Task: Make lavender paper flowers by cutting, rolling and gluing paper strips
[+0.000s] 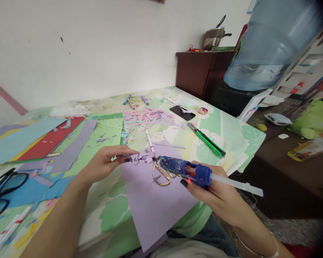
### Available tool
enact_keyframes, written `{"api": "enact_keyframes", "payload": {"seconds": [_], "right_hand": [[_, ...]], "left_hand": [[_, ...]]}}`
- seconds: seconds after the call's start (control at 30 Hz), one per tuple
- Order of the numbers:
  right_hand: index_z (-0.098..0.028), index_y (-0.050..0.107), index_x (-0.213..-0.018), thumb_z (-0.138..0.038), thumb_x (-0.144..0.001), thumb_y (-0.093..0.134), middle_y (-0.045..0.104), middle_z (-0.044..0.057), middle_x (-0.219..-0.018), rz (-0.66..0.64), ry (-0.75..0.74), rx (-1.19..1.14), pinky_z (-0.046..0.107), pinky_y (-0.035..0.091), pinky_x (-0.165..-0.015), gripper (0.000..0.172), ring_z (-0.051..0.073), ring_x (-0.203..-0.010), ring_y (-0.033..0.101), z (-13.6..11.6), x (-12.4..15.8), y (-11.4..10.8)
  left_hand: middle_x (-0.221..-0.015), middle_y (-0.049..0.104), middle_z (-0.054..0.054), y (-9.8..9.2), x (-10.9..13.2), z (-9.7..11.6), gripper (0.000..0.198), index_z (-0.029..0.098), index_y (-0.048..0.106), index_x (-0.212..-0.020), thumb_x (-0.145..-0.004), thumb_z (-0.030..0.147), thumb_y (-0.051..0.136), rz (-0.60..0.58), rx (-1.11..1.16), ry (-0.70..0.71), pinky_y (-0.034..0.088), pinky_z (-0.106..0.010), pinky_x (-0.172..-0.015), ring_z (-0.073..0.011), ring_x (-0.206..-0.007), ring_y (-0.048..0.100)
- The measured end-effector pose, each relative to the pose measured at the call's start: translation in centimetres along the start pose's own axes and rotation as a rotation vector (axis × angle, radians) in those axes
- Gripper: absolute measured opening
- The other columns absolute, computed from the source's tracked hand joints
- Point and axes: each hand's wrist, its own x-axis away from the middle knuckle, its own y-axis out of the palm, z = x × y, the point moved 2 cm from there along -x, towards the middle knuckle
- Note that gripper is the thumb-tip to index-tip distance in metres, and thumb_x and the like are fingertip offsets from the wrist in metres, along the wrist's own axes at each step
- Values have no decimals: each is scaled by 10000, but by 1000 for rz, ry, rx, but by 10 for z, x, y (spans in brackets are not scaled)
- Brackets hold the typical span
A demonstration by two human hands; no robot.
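Between its thumb and fingers, my left hand [111, 161] pinches a small curled cluster of purple paper pieces [142, 158]. My right hand [214, 190] is wrapped round a blue glue gun [181, 168], with a clear glue stick [237, 184] poking out of its back. The gun's nozzle points left and is at the right end of the paper cluster; whether they touch I cannot tell. Below them, gold-handled scissors [163, 175] lie on a large purple sheet [157, 211]. A white marker [150, 141] lies just behind the cluster.
Coloured paper strips [50, 139] and black glasses [9, 184] are at left. Pink and purple scraps [148, 116], a phone [182, 112] and a green cutter [208, 142] lie farther back. A large water bottle [266, 46] stands beyond the table's right edge.
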Motion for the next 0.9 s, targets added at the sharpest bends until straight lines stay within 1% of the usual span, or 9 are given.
{"api": "enact_keyframes", "payload": {"seconds": [0.1,0.3,0.57,0.77,0.9], "right_hand": [[-194,455,-722,-216,-898,508,457,-30,-679,-9,-2,25,230,304,-552,185,95,-598,405,0,1,-2],[-194,473,-734,-189,-882,516,466,-30,-684,-13,22,36,225,326,-560,155,97,-607,411,-1,3,-4],[-194,526,-764,-184,-873,517,507,-14,-693,30,33,35,236,347,-561,109,115,-616,443,0,5,-6],[-189,465,-701,-219,-904,494,446,-33,-656,4,2,-26,229,297,-537,207,92,-579,385,-1,-4,1],[-188,455,-706,-233,-911,491,443,-33,-663,-21,1,-43,230,294,-547,213,94,-592,383,0,-6,4]], "left_hand": [[-947,716,-50,0,0,-1,253,239,704,-1021,-875,183,506,-6,-7,10,498,-222,-737,-156,-850,650],[-927,721,-62,0,-1,-1,239,231,716,-1002,-867,227,519,3,-2,-15,506,-238,-707,-174,-824,655],[-929,723,-74,1,-1,0,234,227,722,-990,-850,240,536,9,14,-43,513,-248,-682,-188,-825,655],[-939,724,-70,2,-1,-1,235,235,720,-1004,-858,234,536,-9,14,-21,514,-243,-699,-181,-829,656],[-942,727,-71,1,-1,0,234,235,723,-999,-860,243,535,-10,11,-13,519,-247,-717,-184,-841,658]]}}
